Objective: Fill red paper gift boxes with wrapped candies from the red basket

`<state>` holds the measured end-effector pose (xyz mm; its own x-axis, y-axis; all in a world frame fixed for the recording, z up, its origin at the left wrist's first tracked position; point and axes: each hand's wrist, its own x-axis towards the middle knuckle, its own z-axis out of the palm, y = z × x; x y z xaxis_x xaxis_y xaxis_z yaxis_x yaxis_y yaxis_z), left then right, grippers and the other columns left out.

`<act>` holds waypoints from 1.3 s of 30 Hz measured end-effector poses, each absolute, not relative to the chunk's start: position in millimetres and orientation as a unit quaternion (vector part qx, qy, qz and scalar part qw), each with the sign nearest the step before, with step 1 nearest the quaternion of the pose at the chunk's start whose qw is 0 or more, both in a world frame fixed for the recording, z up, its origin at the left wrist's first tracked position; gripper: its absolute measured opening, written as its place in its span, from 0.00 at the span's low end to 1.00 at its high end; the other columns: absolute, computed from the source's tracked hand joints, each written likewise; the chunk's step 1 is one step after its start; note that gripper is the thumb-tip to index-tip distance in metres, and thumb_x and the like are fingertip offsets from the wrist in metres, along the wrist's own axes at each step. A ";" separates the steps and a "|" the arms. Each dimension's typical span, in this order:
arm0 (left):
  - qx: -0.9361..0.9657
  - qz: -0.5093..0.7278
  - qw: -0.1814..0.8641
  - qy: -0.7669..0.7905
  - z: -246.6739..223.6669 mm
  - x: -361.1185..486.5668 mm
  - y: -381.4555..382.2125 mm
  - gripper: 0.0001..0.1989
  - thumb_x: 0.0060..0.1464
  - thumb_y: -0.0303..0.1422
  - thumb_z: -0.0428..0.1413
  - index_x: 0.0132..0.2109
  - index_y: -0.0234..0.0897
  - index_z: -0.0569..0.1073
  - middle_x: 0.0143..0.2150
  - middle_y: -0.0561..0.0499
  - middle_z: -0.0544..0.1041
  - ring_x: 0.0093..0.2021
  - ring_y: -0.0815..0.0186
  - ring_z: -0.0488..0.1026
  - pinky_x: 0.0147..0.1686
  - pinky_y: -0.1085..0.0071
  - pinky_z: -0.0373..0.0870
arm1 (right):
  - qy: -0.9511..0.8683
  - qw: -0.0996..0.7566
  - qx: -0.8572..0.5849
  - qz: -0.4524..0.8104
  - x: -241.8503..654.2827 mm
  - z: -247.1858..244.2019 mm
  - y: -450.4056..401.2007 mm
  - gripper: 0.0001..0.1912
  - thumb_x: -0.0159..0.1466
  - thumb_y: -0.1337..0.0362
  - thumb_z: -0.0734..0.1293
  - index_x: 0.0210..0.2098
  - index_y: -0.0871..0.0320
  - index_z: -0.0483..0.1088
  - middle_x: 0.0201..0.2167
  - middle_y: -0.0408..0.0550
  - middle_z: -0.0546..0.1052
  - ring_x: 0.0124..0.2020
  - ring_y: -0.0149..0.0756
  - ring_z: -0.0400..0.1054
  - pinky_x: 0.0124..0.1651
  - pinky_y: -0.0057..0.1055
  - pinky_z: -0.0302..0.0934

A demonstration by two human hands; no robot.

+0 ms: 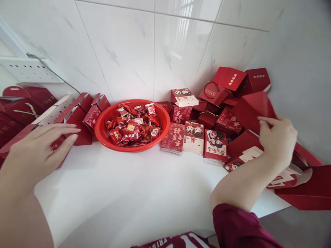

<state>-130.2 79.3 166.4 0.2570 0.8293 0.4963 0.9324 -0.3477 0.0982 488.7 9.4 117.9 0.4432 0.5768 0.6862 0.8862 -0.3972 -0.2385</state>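
Dark red shirt (178,241) and sleeve (240,224) are closest. White tiles (129,51) make the big wall behind. Below is a white desk (124,193). On its right is a messy heap of red boxes (229,119); the right arm (240,186) covers some. More stand in a row (80,125) on the left. Between them sits a round red basket (131,148). The left hand (38,148) covers part of the row; it is open, thumb apart, and I can't tell if it touches. The right hand (278,141) pinches one red box (252,110) in front of the heap, hiding some of it. A white socket strip (32,70) has a thin wire (55,74). Small wrapped sweets (131,129) fill the basket.
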 end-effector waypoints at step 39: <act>-0.891 -0.119 -0.230 -0.373 137.3 -48.1 51.4 0.32 0.61 0.37 0.57 0.69 0.56 0.57 0.66 0.58 0.68 0.60 0.59 0.72 0.60 0.65 0.67 | -0.913 0.302 -0.248 0.116 239.4 146.0 37.4 0.18 0.67 0.78 0.57 0.49 0.60 0.74 0.51 0.53 0.79 0.52 0.39 0.73 0.54 0.39 0.68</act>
